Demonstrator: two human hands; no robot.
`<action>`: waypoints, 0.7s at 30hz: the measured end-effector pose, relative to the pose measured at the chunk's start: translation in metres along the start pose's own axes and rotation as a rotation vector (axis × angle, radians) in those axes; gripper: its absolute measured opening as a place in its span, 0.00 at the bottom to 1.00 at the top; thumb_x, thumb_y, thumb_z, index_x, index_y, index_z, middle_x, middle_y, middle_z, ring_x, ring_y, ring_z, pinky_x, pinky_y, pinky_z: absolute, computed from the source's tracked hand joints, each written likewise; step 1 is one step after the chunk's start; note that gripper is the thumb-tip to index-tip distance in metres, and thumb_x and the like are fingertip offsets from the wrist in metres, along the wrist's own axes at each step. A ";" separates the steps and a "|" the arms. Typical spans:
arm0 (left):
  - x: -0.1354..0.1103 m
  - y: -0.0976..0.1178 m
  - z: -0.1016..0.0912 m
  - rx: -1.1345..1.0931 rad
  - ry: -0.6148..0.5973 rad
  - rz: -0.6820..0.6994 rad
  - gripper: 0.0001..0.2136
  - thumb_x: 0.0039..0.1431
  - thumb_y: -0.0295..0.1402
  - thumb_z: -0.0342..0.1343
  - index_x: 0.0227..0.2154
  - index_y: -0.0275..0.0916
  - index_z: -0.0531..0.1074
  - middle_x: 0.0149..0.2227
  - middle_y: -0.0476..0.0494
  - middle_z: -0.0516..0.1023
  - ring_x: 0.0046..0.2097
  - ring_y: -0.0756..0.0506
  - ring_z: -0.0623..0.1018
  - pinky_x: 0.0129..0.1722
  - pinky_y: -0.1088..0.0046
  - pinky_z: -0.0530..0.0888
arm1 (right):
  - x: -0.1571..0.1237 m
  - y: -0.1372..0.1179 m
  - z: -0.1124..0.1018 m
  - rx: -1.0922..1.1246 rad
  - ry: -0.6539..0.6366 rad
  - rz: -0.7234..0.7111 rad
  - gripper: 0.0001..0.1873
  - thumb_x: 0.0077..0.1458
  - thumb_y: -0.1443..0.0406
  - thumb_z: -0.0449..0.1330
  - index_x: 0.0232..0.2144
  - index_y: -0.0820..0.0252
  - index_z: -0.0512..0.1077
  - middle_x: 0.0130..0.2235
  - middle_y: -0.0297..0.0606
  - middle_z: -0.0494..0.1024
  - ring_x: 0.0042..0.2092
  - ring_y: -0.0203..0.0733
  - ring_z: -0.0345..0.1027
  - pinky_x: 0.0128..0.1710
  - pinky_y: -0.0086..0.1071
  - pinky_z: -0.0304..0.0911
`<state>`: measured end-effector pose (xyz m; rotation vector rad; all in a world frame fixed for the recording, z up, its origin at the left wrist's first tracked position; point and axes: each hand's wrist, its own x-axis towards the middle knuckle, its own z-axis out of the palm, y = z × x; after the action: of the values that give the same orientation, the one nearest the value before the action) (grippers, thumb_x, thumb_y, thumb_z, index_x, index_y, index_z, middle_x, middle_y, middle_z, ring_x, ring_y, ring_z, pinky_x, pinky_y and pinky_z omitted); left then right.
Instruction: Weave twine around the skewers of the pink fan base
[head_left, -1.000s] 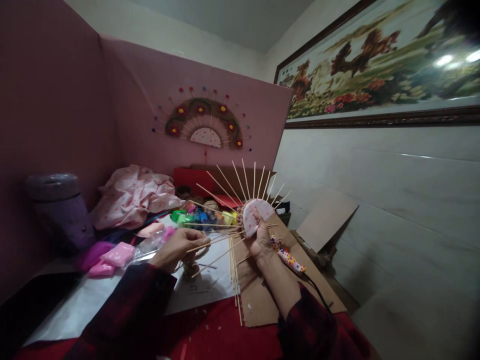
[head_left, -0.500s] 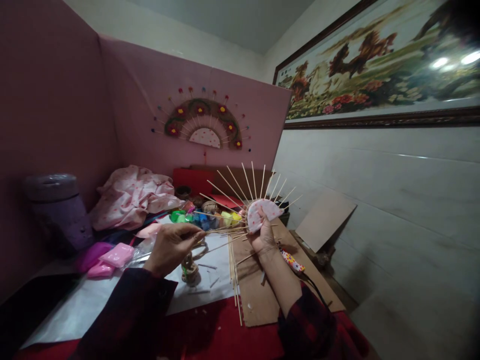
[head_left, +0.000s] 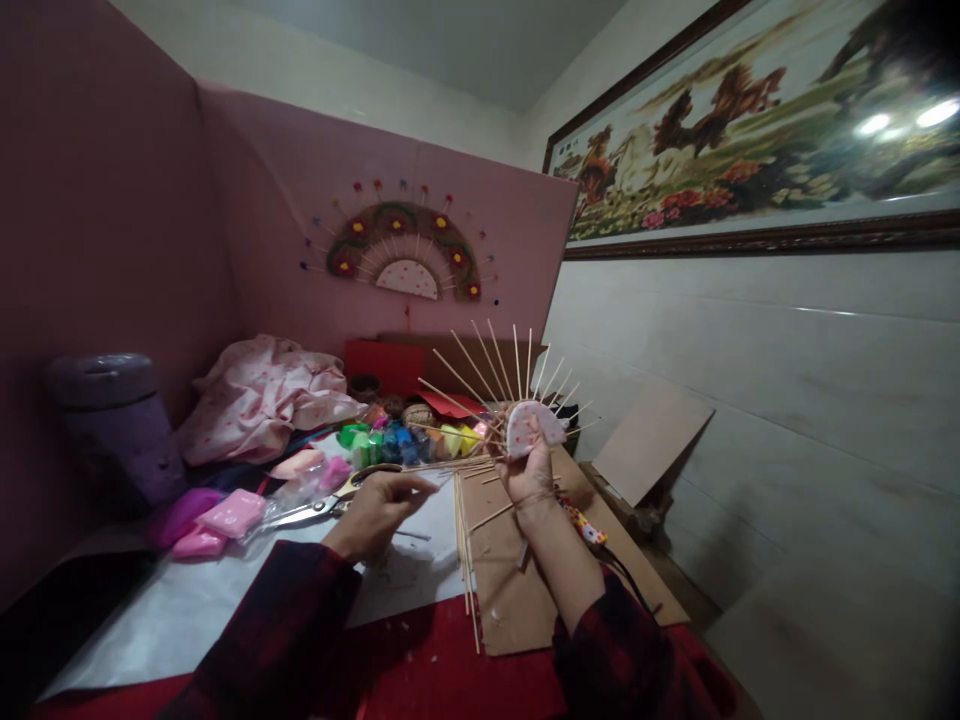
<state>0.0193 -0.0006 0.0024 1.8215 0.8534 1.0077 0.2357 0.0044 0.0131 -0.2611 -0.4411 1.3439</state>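
My right hand (head_left: 531, 470) grips a half-round piece covered in pink spotted fabric (head_left: 525, 428), thumb on its front. Thin wooden sticks (head_left: 469, 375) fan out from the piece's curved edge, upward and to both sides. My left hand (head_left: 384, 512) is lower left of it, fingers drawn together and pointing right, just below the leftmost sticks. Whether a stick end is between those fingertips is too small to tell. Behind that hand lie scissors (head_left: 315, 512). Loose wooden sticks (head_left: 463, 560) rest on the white sheet and the cardboard (head_left: 517, 600).
Bagged coloured clay (head_left: 397, 442) and crumpled spotted fabric (head_left: 262, 395) are at the back. Pink packs (head_left: 232, 512) and a purple tumbler (head_left: 124, 430) stand left. A patterned tool with a black cord (head_left: 586, 525) lies beside my right forearm. A finished fan-shaped decoration (head_left: 409, 245) hangs behind.
My left hand has moved right and slightly down, away from the upper stick ends, uncovering the scissors. The fabric piece in my right hand has shifted slightly right and turned a little.
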 end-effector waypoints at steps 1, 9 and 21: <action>-0.001 -0.004 0.005 0.106 -0.005 0.025 0.09 0.43 0.36 0.58 0.27 0.39 0.79 0.25 0.44 0.77 0.27 0.48 0.72 0.27 0.76 0.64 | -0.002 0.001 0.003 0.010 0.010 -0.002 0.16 0.51 0.58 0.52 0.39 0.59 0.69 0.33 0.34 0.77 0.33 0.36 0.71 0.32 0.32 0.69; -0.022 -0.008 0.048 0.325 -0.122 0.172 0.07 0.47 0.35 0.54 0.22 0.43 0.77 0.17 0.48 0.72 0.22 0.50 0.67 0.26 0.76 0.59 | -0.010 0.022 0.015 0.013 0.114 0.047 0.16 0.53 0.58 0.52 0.40 0.61 0.69 0.32 0.38 0.77 0.33 0.36 0.71 0.32 0.32 0.69; -0.013 -0.007 0.056 0.337 0.014 0.253 0.11 0.43 0.24 0.50 0.25 0.40 0.77 0.31 0.41 0.77 0.38 0.43 0.71 0.41 0.68 0.63 | -0.015 0.037 0.020 -0.088 0.098 -0.032 0.16 0.52 0.56 0.54 0.35 0.63 0.69 0.30 0.40 0.77 0.29 0.37 0.72 0.32 0.33 0.69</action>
<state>0.0621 -0.0291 -0.0245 2.2542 0.8552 1.0831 0.1918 -0.0039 0.0123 -0.3898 -0.4207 1.2761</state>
